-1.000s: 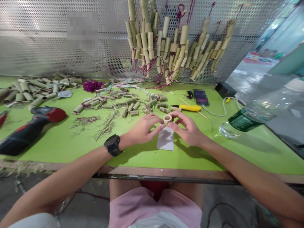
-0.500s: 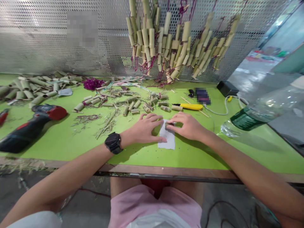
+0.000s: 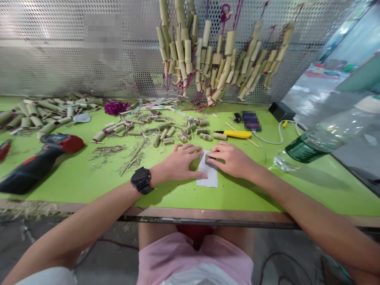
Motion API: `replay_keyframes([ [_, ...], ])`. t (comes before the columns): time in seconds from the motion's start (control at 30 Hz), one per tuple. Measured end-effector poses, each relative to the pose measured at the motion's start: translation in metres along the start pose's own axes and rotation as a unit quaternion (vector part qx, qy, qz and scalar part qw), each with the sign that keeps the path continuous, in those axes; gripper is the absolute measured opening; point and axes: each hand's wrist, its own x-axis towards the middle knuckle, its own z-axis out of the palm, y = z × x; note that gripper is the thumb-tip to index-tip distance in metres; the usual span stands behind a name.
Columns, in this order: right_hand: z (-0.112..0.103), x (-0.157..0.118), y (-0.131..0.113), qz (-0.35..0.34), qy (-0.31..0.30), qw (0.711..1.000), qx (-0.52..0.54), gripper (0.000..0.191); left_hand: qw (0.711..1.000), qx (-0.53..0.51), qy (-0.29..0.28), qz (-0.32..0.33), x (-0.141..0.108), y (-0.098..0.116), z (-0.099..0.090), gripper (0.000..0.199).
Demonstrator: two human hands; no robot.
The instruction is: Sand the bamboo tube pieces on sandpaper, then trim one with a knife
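Observation:
A small white sheet (image 3: 208, 176) lies on the green table (image 3: 97, 178) between my hands. My left hand (image 3: 182, 161) rests over its left side, fingers and thumb spread, with the thumb on the sheet and nothing in the grasp. Over the sheet's upper right, my right hand (image 3: 230, 159) pinches a small piece of bamboo (image 3: 207, 158) between thumb and fingers, against the paper. Short cut bamboo pieces (image 3: 206, 136) and a yellow cutter knife (image 3: 237, 134) lie just beyond my hands.
A power drill (image 3: 38, 160) lies at the left, below a heap of bamboo tubes (image 3: 32, 114). A plastic bottle (image 3: 314, 144) is at the right, near a black box (image 3: 282, 111) and white cable. Strung bamboo (image 3: 227, 71) hangs behind on perforated metal.
The bamboo piece in my right hand has shifted slightly on the sheet. My left hand keeps its place. The whole view has moved a little.

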Motion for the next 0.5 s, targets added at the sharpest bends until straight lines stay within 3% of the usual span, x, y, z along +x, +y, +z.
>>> replay_keyframes([
  [0.33, 0.005, 0.0, 0.005, -0.003, -0.007, 1.0, -0.027, 0.03, 1.0, -0.001, 0.002, 0.001, 0.001, -0.002, 0.003, 0.093],
  [0.5, 0.009, -0.001, -0.006, -0.067, -0.013, 0.997, 0.046, 0.025, 1.0, 0.001, 0.005, 0.004, 0.0, -0.004, 0.004, 0.091],
])
